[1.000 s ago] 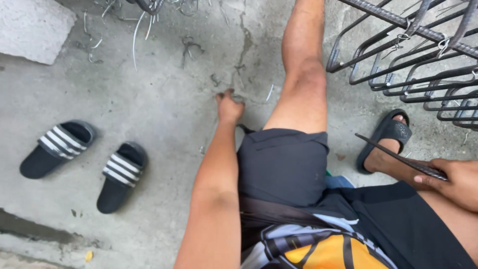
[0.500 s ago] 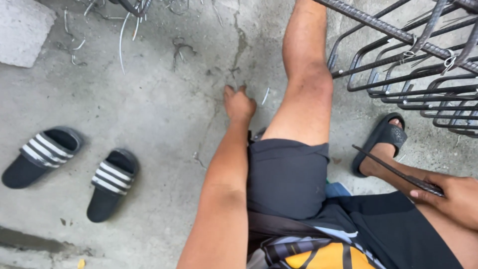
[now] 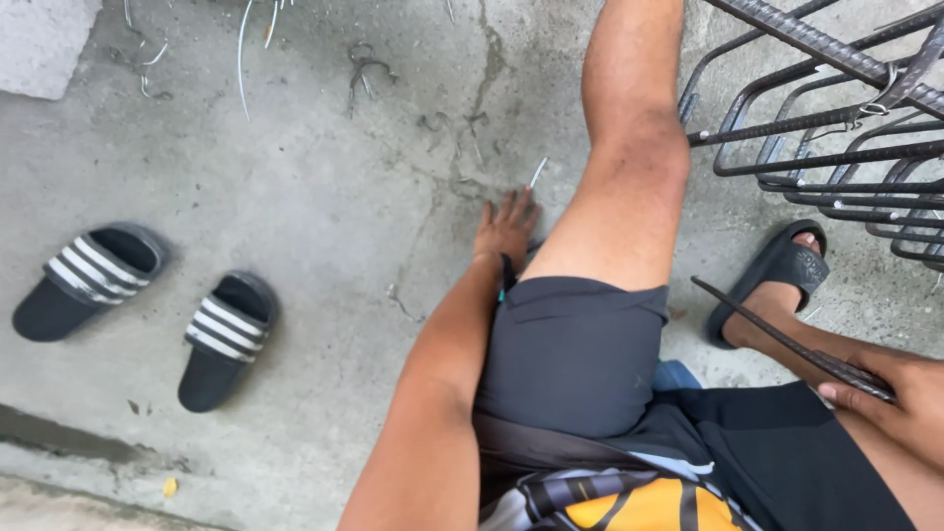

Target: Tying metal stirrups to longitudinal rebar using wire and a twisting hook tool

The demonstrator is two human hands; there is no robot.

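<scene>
Wire piece point(image 3: 537, 173), short, thin and pale, lies on the concrete floor point(image 3: 324, 206) just beyond the fingertips of the left hand point(image 3: 506, 229). That hand rests flat on the floor beside the bare left knee, fingers spread and reaching toward the wire, its grip open and holding nothing. More bent wire scraps point(image 3: 364, 69) lie scattered farther off, near a crack in the rough grey concrete.

The right hand point(image 3: 900, 398) lies on the right thigh, its grip closed around a dark, slim, flat-looking metal tool point(image 3: 777, 334) that slants up to the left past a foot in a black slide sandal point(image 3: 772, 275). Beyond that foot stands a cage of ribbed steel rebar point(image 3: 826, 128), its rectangular stirrups tied with wire.

To the left, well apart from the hands, a pair of black slides point(image 3: 147, 305) with white stripes sits on the floor. A pale concrete block point(image 3: 44, 44) fills the upper left corner.
</scene>
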